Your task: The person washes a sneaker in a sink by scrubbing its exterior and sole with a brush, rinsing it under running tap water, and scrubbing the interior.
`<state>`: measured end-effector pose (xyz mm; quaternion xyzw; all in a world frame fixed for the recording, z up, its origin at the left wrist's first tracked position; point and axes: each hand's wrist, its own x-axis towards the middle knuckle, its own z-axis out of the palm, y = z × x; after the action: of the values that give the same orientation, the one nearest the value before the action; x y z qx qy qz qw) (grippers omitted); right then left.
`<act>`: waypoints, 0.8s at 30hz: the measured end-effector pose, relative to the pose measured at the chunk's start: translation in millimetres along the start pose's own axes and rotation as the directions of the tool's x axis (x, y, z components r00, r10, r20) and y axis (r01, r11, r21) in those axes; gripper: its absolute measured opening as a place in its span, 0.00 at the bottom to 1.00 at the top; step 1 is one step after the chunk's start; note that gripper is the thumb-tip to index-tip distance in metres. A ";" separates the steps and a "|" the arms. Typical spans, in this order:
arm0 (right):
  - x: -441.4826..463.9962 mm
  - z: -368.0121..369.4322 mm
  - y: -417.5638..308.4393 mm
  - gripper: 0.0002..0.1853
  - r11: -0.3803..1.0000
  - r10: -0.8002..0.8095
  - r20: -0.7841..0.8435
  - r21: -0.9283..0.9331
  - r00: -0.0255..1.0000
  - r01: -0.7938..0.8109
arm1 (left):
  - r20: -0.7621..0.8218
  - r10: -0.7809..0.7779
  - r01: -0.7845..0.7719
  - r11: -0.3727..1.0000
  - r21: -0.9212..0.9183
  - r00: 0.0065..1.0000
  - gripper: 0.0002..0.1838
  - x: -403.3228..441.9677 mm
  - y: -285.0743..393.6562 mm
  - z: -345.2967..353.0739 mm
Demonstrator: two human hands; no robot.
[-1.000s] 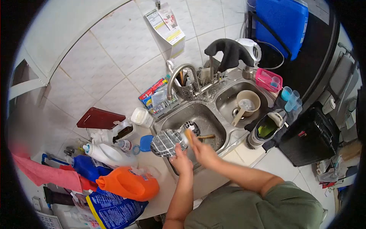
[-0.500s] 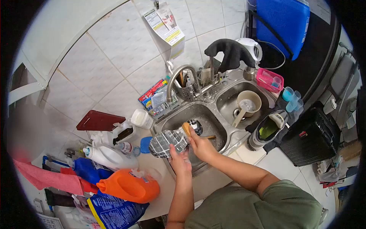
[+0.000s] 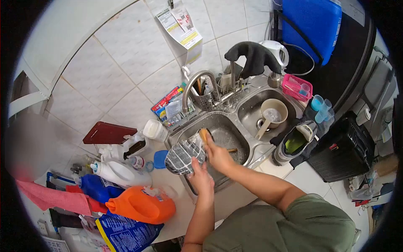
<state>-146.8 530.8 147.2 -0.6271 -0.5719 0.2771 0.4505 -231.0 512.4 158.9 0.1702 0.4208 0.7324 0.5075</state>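
Observation:
Over the left sink basin (image 3: 240,168), a shoe (image 3: 183,158) is turned with its dark, white-lined sole facing up. My left hand (image 3: 200,178) is closed around its near side. My right hand (image 3: 219,157) grips a scrub brush (image 3: 204,135) with a tan wooden back, pressed to the far part of the sole; its bristles are hidden. Whitish suds show on the sole near the brush. A thin brown stick-like thing (image 3: 232,150) lies in the basin behind my right hand. The curved faucet (image 3: 187,94) rises beyond the shoe.
A beige dipper (image 3: 282,110) sits in the right basin. Another shoe (image 3: 289,147) with a green inside stands on the counter at right. An orange jug (image 3: 145,206), a white jug (image 3: 117,173) and a blue lid (image 3: 160,159) are on the left. A dark cloth (image 3: 252,56) hangs over the tap.
The shoe has tilted slightly, so less of its far end shows beyond the brush. My right hand and the brush have shifted a little toward the wall and left.

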 end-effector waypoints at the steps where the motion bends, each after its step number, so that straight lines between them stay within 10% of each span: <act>1: -12.5 -1.7 -6.5 0.32 0.999 -0.048 0.034 -0.017 0.998 0.049 | 0.042 -0.021 0.022 1.000 -0.001 0.999 0.17 24.9 -15.7 -24.0; 4: -50.6 7.6 -9.6 0.30 0.949 -0.315 -0.064 -0.002 0.947 0.316 | 0.046 -0.218 0.215 0.974 0.067 0.975 0.21 37.4 -4.8 -37.7; 8: 14.6 -13.7 -0.2 0.35 0.999 0.019 -0.018 -0.029 1.000 -0.019 | 0.142 -0.129 0.127 0.992 0.021 0.981 0.21 -2.3 -1.0 -9.4; 12: -46.2 -2.7 -11.1 0.30 0.963 -0.262 -0.078 0.042 0.962 0.266 | 0.110 -0.302 0.292 0.952 0.091 0.947 0.21 31.8 5.6 -30.2; 16: 10.4 -16.9 7.4 0.32 0.998 0.013 -0.062 -0.065 0.998 -0.017 | 0.173 -0.119 0.120 0.993 0.008 0.978 0.22 1.0 0.8 -11.0; 20: -44.8 -4.2 -14.0 0.30 0.978 -0.196 -0.046 0.066 0.980 0.199 | 0.074 -0.258 0.243 0.956 0.163 0.963 0.23 37.7 -6.2 -46.4; 21: -30.8 -9.5 -3.5 0.29 0.996 -0.086 -0.023 -0.021 0.996 0.085 | 0.207 -0.145 0.159 0.986 -0.056 0.968 0.24 15.9 7.1 -20.8; 24: 18.0 -33.3 35.7 0.29 0.966 0.074 -0.085 -0.242 0.994 -0.092 | 0.101 -0.090 0.088 0.996 0.026 0.991 0.21 10.9 -2.0 -30.8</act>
<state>-97.9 542.0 133.4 -0.7115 -0.5577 0.1991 0.3784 -255.3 508.7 137.2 0.1940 0.4095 0.6947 0.5586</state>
